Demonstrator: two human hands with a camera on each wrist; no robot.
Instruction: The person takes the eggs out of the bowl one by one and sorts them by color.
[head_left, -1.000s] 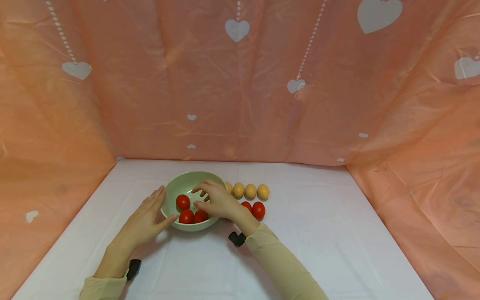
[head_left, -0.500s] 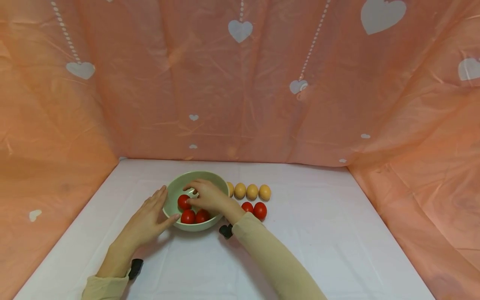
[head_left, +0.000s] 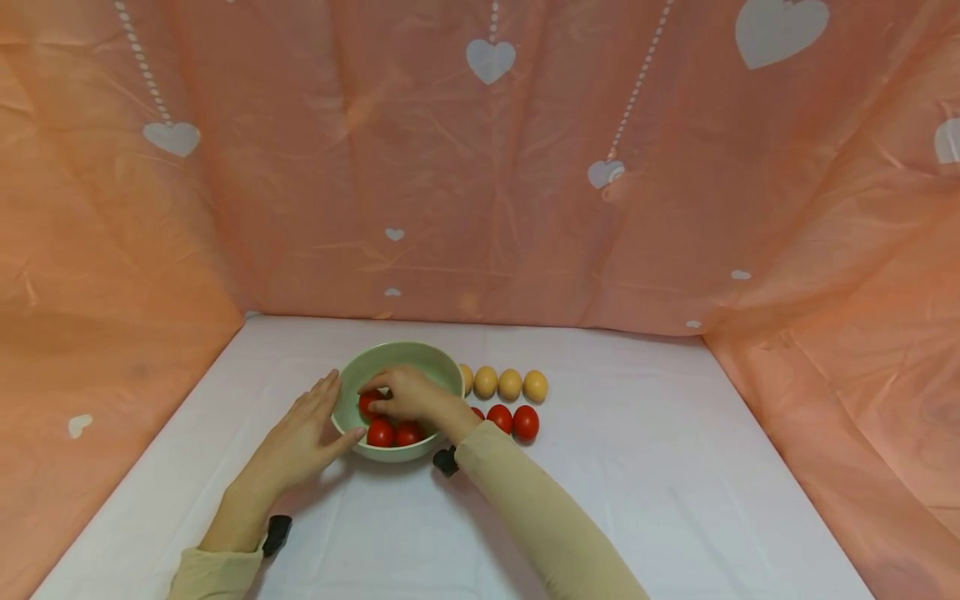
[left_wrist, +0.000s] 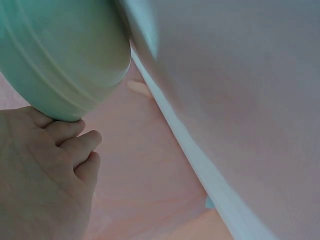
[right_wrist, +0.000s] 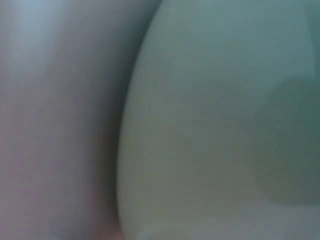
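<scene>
A light green bowl stands on the left half of the table, with several red tomatoes inside. My left hand lies along the bowl's left side, fingers straight and thumb at the near rim; in the left wrist view its fingers touch the outer wall. Reaching over the right rim, my right hand has thumb and fingers around the leftmost tomato, partly covering it. The bowl's pale wall fills most of the right wrist view, where the hand itself is hidden.
Right of the bowl, a row of yellow egg-shaped things lies behind a row of red tomatoes, partly hidden by the bowl and right arm. Beneath is a white-covered table. A pink curtain with hearts encloses the back and sides.
My right hand has moved left and down inside the bowl, and its thumb and fingers have closed around the leftmost tomato. The left hand keeps its place at the bowl; the view shifts slightly.
</scene>
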